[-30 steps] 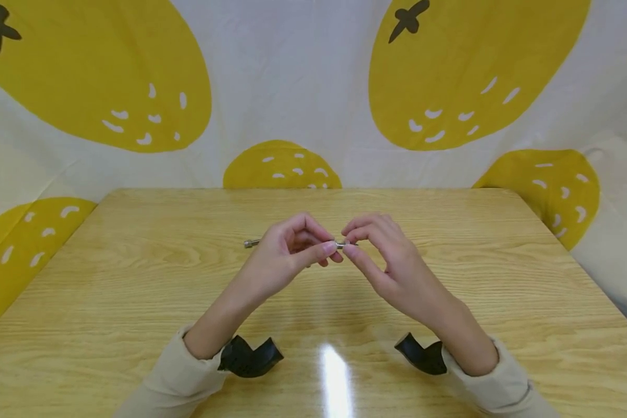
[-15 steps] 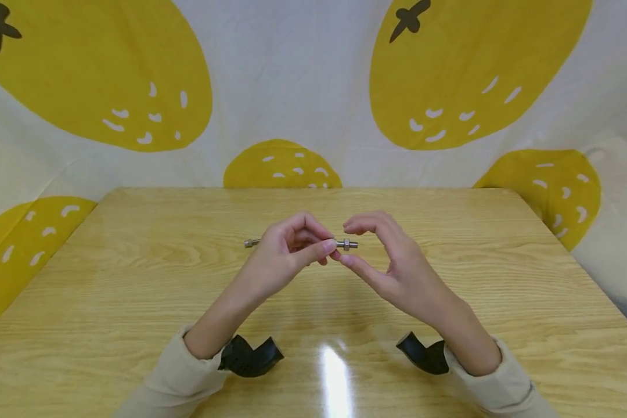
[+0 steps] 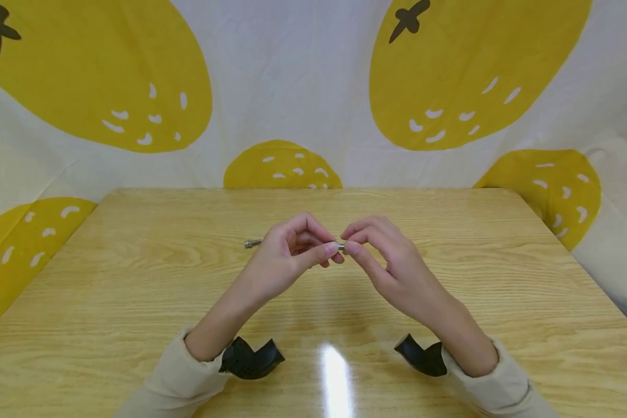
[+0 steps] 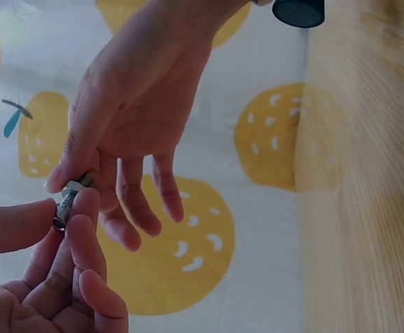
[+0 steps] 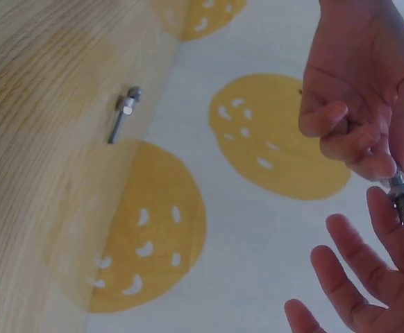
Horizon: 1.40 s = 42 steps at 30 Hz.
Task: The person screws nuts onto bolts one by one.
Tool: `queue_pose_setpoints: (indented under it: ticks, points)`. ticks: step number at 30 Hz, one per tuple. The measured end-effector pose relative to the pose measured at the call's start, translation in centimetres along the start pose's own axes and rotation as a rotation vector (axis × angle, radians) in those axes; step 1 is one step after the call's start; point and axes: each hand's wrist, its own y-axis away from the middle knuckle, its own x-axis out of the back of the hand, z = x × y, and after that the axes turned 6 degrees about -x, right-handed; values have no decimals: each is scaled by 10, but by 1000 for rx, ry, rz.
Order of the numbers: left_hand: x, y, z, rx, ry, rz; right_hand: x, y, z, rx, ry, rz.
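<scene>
My left hand (image 3: 287,252) pinches a small metal bolt (image 3: 341,247) between thumb and forefinger, level above the table. At the bolt's free end, the thumb and forefinger of my right hand (image 3: 392,261) pinch a hex nut (image 5: 399,189) on its thread. Both fingertip pairs nearly meet and hide most of the bolt in the head view; the left wrist view shows more of the bolt (image 4: 64,207) between the hands. A second bolt (image 5: 123,114), carrying a nut, lies on the table beyond my left hand, which partly hides it in the head view.
The pale wooden table (image 3: 162,290) spreads under both hands. A white curtain (image 3: 292,75) with yellow fruit prints hangs behind its far edge. Black wrist mounts (image 3: 253,357) stick out near both beige sleeves.
Half a second ago my right fingers stood apart from the bolt and the nut was in plain sight; now they have closed on it again. My left hand has barely moved.
</scene>
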Motion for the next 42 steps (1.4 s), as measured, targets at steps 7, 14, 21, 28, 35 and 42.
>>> queue_pose_setpoints:
  ticks: [7, 14, 21, 28, 35, 42]
  points:
    - [-1, 0, 0, 14, -10, 8, 4, 0, -2, -105, 7, -51]
    - [0, -1, 1, 31, -38, 31, 3, 0, -1, 38, -42, -6]
    - [1, 0, 2, 14, -7, 18, 2, -2, 0, 96, -65, 23]
    - [0, 0, 2, 10, -5, 12, 1, -2, 0, 53, -75, 4]
    - [-1, 0, 2, 18, -5, 15, 2, -1, 0, -46, -32, -19]
    - [-1, -1, 1, 36, -30, 36, 5, -1, -2, 8, -76, 4]
